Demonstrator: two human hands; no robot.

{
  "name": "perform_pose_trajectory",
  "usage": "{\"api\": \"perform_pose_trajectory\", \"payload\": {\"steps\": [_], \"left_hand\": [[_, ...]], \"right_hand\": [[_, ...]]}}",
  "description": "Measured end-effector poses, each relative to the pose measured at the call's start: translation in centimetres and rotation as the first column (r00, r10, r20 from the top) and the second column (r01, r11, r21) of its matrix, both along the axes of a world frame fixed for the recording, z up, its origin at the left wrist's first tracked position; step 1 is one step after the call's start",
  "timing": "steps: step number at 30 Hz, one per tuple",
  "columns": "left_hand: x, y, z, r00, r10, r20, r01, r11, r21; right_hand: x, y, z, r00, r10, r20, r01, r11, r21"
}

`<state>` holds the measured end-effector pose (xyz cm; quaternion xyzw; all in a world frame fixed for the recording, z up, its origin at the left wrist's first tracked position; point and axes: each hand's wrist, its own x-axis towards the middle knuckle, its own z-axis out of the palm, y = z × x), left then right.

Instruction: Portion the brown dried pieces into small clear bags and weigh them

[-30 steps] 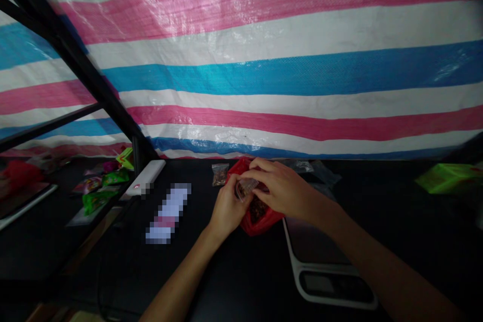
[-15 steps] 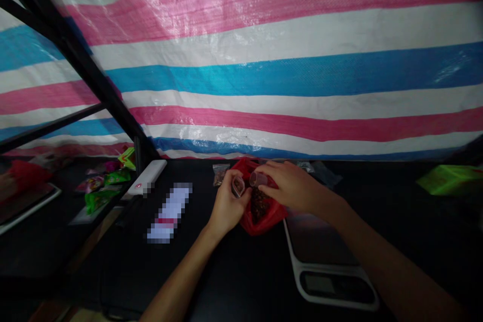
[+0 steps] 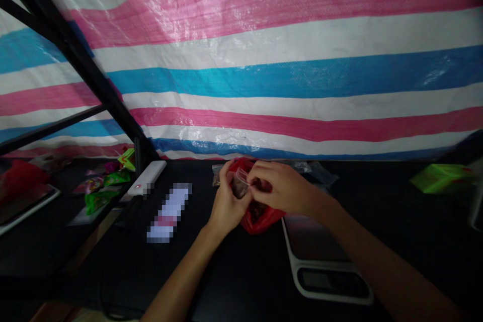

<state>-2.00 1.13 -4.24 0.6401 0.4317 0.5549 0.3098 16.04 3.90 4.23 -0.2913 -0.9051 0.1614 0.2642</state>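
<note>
My left hand (image 3: 229, 201) holds a small clear zip bag (image 3: 240, 184), its fingers curled round it. My right hand (image 3: 277, 186) pinches the upper right edge of that bag. Under both hands lies an open red plastic bag (image 3: 260, 222) with dark, loose, grainy contents, partly hidden by my fingers. Just behind my left hand, another small clear bag (image 3: 216, 175) with brownish contents lies on the table. A white kitchen scale (image 3: 320, 246) sits to the right, partly beneath my right forearm.
On the black table (image 3: 241, 282), a blurred-out phone-like item (image 3: 169, 214) and a white box (image 3: 148, 177) lie to the left. Clear bags (image 3: 320, 175) lie behind my right hand, a green package (image 3: 439, 177) further right. Several colourful packets (image 3: 100, 198) lie on the left table. Striped sheeting hangs behind.
The small clear plastic cup in my right hand no longer shows. My right hand has moved left to the zip bag's edge, and the bag is now turned more upright in my left hand.
</note>
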Motion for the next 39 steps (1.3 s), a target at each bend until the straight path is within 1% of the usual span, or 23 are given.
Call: {"api": "perform_pose_trajectory", "payload": {"steps": [1, 3, 6, 9, 11, 12, 14, 16, 18, 19, 20, 22, 24, 26, 29, 31, 34, 36, 39], "left_hand": [[0.1, -0.1, 0.2, 1.000, 0.009, 0.002, -0.009, 1.000, 0.006], [0.1, -0.3, 0.4, 0.999, 0.031, -0.031, -0.029, 0.998, 0.060], [-0.1, -0.5, -0.1, 0.985, 0.074, -0.158, -0.044, 0.981, 0.187], [-0.5, -0.6, -0.6, 0.956, 0.099, -0.275, 0.003, 0.937, 0.348], [-0.7, -0.7, -0.5, 0.940, 0.097, -0.326, 0.049, 0.910, 0.411], [-0.8, -0.8, -0.2, 0.932, 0.088, -0.351, 0.068, 0.910, 0.409], [-0.9, -0.9, 0.3, 0.916, 0.070, -0.395, 0.083, 0.930, 0.357], [-0.9, -1.0, 0.7, 0.904, 0.069, -0.421, 0.070, 0.950, 0.306], [-0.9, -1.0, 0.9, 0.902, 0.077, -0.425, 0.053, 0.957, 0.286], [-0.8, -1.0, 0.8, 0.901, 0.078, -0.426, 0.049, 0.959, 0.278], [-0.8, -1.0, 0.7, 0.902, 0.077, -0.425, 0.045, 0.962, 0.270], [-0.8, -0.9, 0.5, 0.906, 0.086, -0.414, 0.030, 0.963, 0.267], [-0.8, -0.8, 0.3, 0.914, 0.107, -0.392, 0.008, 0.960, 0.280], [-0.8, -0.6, 0.3, 0.920, 0.131, -0.370, -0.017, 0.955, 0.297], [-0.9, -0.4, 0.3, 0.921, 0.170, -0.350, -0.063, 0.953, 0.297], [-1.0, -0.2, 0.2, 0.920, 0.198, -0.339, -0.098, 0.952, 0.290], [-1.2, 0.0, 0.1, 0.916, 0.209, -0.342, -0.120, 0.957, 0.264], [-1.3, 0.0, 0.1, 0.903, 0.195, -0.382, -0.106, 0.965, 0.241], [-1.4, -0.1, 0.1, 0.854, 0.182, -0.488, -0.077, 0.971, 0.227]], "right_hand": [[0.1, -0.1, 0.1, 0.999, -0.026, -0.035, 0.026, 0.999, -0.022], [0.1, -0.2, 0.3, 0.993, -0.063, -0.101, 0.055, 0.995, -0.078], [0.2, -0.2, 0.6, 0.977, -0.094, -0.194, 0.061, 0.984, -0.169], [1.4, 0.0, 1.2, 0.948, -0.165, -0.273, 0.105, 0.970, -0.220], [3.3, 0.2, 1.2, 0.918, -0.227, -0.326, 0.145, 0.956, -0.256], [4.5, 0.2, 1.0, 0.900, -0.253, -0.354, 0.151, 0.945, -0.291], [7.2, 0.1, -0.3, 0.879, -0.301, -0.370, 0.140, 0.905, -0.403], [9.7, -0.2, -2.3, 0.904, -0.330, -0.272, 0.167, 0.858, -0.486], [11.2, -0.7, -4.5, 0.950, -0.292, -0.112, 0.188, 0.821, -0.540], [11.5, -1.0, -5.5, 0.964, -0.262, -0.046, 0.198, 0.822, -0.533], [11.6, -1.3, -6.3, 0.967, -0.255, -0.012, 0.217, 0.845, -0.488], [11.4, -1.7, -7.1, 0.965, -0.262, -0.008, 0.243, 0.906, -0.346], [11.2, -1.9, -7.1, 0.957, -0.285, -0.059, 0.268, 0.941, -0.208], [11.4, -2.0, -6.6, 0.941, -0.318, -0.116, 0.303, 0.944, -0.130], [12.4, -2.0, -5.7, 0.907, -0.391, -0.159, 0.381, 0.920, -0.088], [12.8, -2.1, -5.4, 0.895, -0.422, -0.143, 0.414, 0.907, -0.081], [12.9, -2.5, -4.9, 0.904, -0.419, -0.088, 0.415, 0.908, -0.062], [12.6, -2.8, -4.7, 0.916, -0.399, -0.035, 0.396, 0.916, -0.058], [11.9, -3.5, -4.4, 0.924, -0.377, 0.063, 0.381, 0.920, -0.085]]}}
